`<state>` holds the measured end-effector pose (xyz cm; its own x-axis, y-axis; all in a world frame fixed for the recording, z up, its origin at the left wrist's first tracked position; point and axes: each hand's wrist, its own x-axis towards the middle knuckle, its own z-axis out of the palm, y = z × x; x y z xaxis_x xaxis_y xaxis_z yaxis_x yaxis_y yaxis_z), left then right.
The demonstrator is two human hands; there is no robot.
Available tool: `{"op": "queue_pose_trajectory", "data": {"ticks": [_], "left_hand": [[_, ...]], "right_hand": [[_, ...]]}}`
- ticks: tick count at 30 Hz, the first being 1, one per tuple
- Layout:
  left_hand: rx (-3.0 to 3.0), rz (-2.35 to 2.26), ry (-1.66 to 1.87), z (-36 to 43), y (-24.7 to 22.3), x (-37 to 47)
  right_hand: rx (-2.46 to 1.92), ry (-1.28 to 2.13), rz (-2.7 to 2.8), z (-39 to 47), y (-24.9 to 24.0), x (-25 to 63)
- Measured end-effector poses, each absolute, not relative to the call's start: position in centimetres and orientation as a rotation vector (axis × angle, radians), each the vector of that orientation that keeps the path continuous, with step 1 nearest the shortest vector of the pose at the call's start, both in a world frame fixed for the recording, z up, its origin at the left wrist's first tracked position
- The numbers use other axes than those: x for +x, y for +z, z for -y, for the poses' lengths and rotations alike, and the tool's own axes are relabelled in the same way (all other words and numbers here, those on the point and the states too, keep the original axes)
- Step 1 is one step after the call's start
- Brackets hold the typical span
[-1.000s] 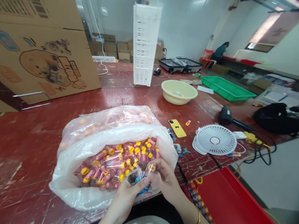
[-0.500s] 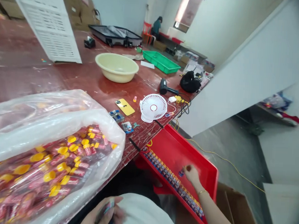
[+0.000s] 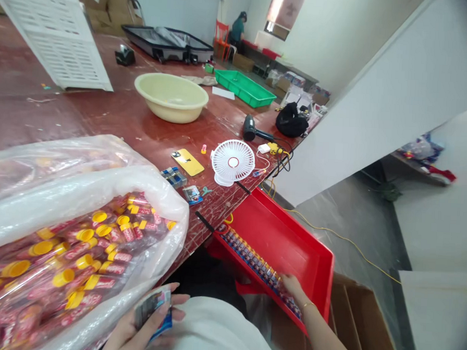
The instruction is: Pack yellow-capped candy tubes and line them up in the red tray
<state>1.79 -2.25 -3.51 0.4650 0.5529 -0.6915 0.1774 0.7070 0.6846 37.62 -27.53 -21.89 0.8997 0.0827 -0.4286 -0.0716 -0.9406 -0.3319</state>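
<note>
My left hand (image 3: 149, 324), low in the frame before my white shirt, is closed round a small stack of glossy printed labels (image 3: 160, 307) with blue at the lower edge. My right hand (image 3: 291, 285) reaches into the red tray (image 3: 308, 241), touching a long row of small printed tubes (image 3: 252, 259) with yellow tops along the near wall. Its fingers are pinched together, and what they hold is hidden. Left of me, a clear plastic bag (image 3: 151, 178) lies open, full of pink tubes with yellow caps (image 3: 84, 261).
The dark red table (image 3: 103, 116) bears a white fan (image 3: 233, 163), a yellow phone (image 3: 187, 162), a hair dryer (image 3: 255, 130), a cream basin (image 3: 170, 98) and a green tray (image 3: 246, 89). A cardboard box (image 3: 366, 323) stands beside the red tray. A person (image 3: 237, 30) is far back.
My right hand has moved down from over the tray's middle, with a small blue printed piece, to the row. My left hand has risen, showing more of the label stack. The view has shifted slightly.
</note>
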Motion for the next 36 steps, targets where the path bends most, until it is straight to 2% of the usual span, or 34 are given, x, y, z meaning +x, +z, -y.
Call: {"op": "queue_pose_trajectory", "data": {"ticks": [4, 7, 10, 13, 16, 19, 23, 29, 32, 36], "left_hand": [[0.754, -1.17, 0.448, 1.7, -3.0, 0.8], [0.696, -1.203, 0.612, 1.0, -2.5, -0.6], [0.665, -1.252, 0.774, 0.3, -1.9, -2.4], [0.565, -1.339, 0.897, 0.2, -1.3, -4.3], [0.471, -1.363, 0.957, 0.4, -1.0, -6.1], [0.464, -1.348, 0.987, 0.8, -1.0, -7.5], [0.52, -1.333, 1.0, 0.6, -1.1, -8.2], [0.597, -1.237, 0.923, -0.9, -1.3, -7.0], [0.603, -1.19, 0.934, -1.7, -1.6, -6.1], [0.649, -1.162, 0.907, -2.1, -1.9, -5.2]], "right_hand": [[-2.614, 0.418, 0.288, 23.8, -18.4, 37.7], [-2.356, 0.341, 0.667, 15.9, -14.7, 35.1], [-1.793, 0.299, 1.266, 6.3, -9.8, 27.6], [-1.333, 0.444, 1.776, -1.4, -5.2, 18.2], [-1.111, 0.489, 2.161, -5.7, -3.2, 10.8], [-1.048, 0.521, 2.384, -7.3, -3.4, 7.1], [-1.043, 0.78, 2.196, -7.6, -4.4, 7.1], [-1.149, 1.24, 1.433, -7.7, -4.1, 11.3], [-1.086, 1.233, 1.189, -7.4, -2.5, 13.0], [-0.976, 1.117, 1.288, -6.7, 0.2, 13.9]]}}
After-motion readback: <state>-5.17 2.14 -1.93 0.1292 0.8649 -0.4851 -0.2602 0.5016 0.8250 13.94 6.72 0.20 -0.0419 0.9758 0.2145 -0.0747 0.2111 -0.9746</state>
